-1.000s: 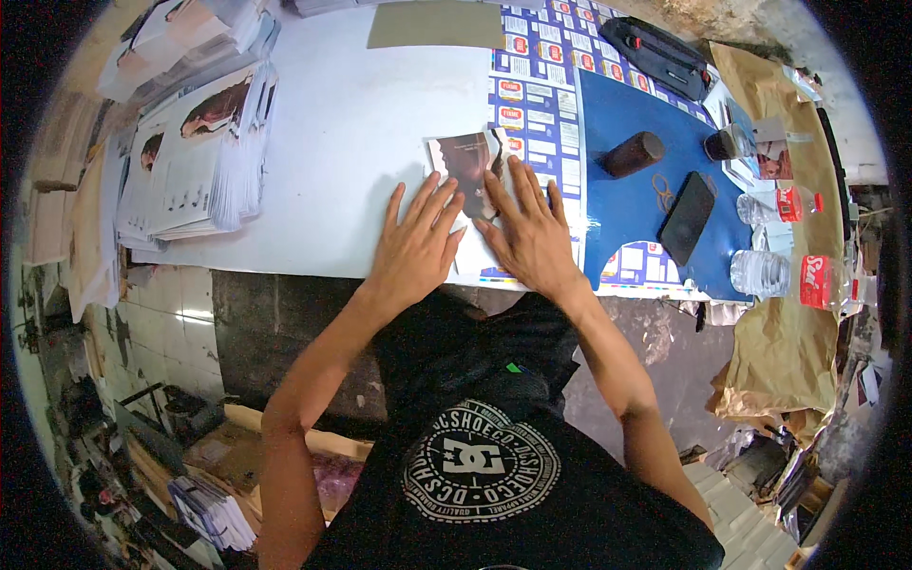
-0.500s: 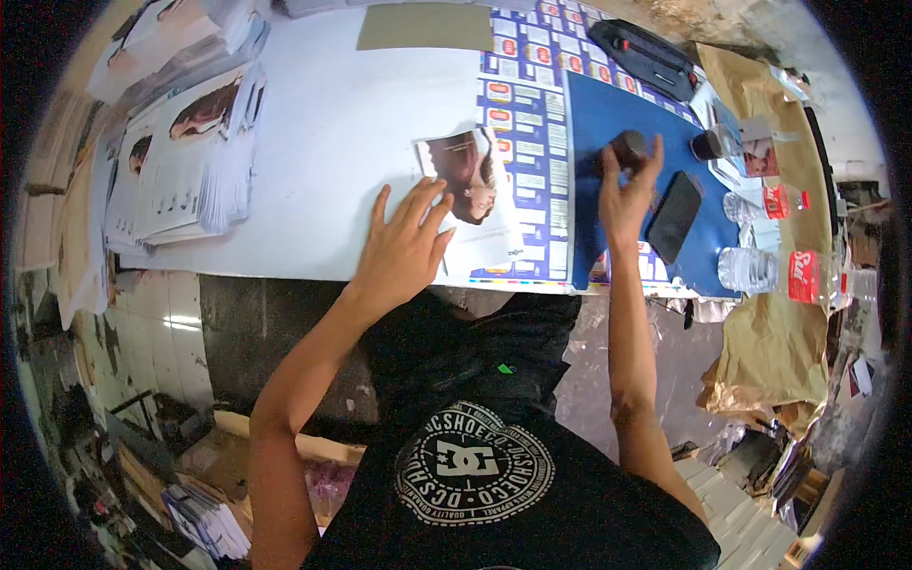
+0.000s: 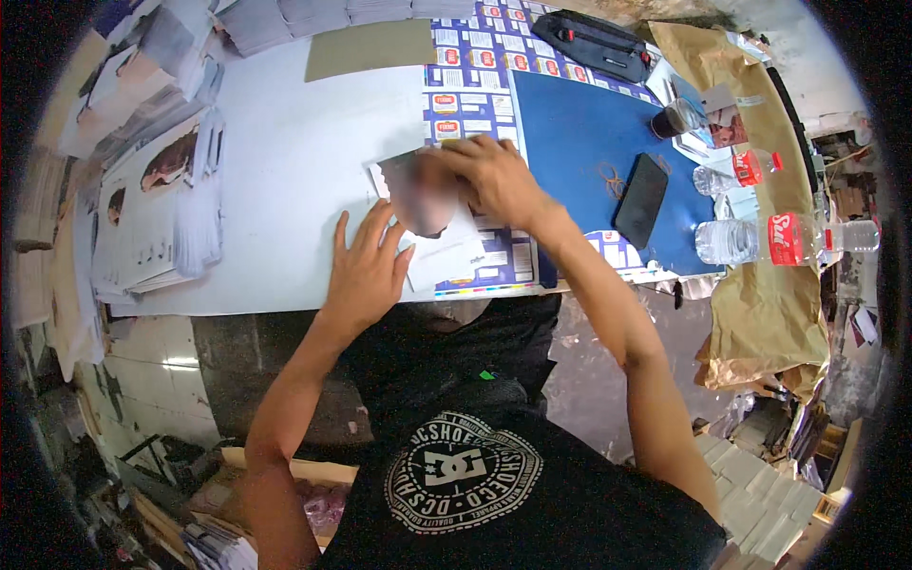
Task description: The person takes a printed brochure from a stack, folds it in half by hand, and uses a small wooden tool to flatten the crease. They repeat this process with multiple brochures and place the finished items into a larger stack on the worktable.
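Note:
A printed leaflet (image 3: 445,258) with a dark portrait picture lies slightly turned near the table's front edge. Flat on its left side rests my left hand (image 3: 366,266), fingers spread, the tips touching the paper. My right hand (image 3: 499,180) is over the leaflet's upper right part, its fingers bent down toward the picture. Whatever it grips there is hidden and smeared. To the right, a black phone (image 3: 641,199) lies on the blue mat (image 3: 565,142), with thin rubber bands (image 3: 611,180) beside it.
Tall stacks of similar leaflets (image 3: 161,209) stand at the left. A grey-brown board (image 3: 369,49) lies at the back. On the right are a dark cup (image 3: 673,121), plastic bottles (image 3: 727,242), a black pouch (image 3: 594,46) and brown wrapping paper (image 3: 765,328).
My right hand has moved left from the blue mat to the leaflet. The dark round object at its fingers no longer shows on the mat. My left hand stays on the leaflet.

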`<state>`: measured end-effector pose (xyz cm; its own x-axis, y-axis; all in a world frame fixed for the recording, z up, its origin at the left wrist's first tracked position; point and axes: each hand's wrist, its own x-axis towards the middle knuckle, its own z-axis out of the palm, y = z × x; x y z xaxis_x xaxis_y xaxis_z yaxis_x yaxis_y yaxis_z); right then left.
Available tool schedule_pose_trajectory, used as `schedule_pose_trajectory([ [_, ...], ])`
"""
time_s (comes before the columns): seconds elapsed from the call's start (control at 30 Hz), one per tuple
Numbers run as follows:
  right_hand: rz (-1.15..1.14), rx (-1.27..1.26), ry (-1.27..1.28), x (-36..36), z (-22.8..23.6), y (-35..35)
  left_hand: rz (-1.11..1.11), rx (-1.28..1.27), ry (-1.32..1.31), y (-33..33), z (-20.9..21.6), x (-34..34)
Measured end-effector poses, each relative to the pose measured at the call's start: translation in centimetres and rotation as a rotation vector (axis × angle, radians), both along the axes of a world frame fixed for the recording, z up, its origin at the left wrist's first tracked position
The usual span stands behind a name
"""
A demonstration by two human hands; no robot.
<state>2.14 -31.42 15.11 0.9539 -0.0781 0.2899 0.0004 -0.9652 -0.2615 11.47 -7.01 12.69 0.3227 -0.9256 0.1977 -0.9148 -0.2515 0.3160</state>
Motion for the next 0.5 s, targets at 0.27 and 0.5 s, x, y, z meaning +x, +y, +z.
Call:
schedule_pose_trajectory([
  [0.27, 0.083, -0.013, 0.031, 2.5, -0.3, -2.6, 0.012, -0.004, 0.023, -0.4, -0.4, -0.3],
  [0.5, 0.181, 0.119, 0.203, -10.9, 2.0, 3.0, 0.006, -0.043, -0.029, -0.5, 0.2, -0.1],
])
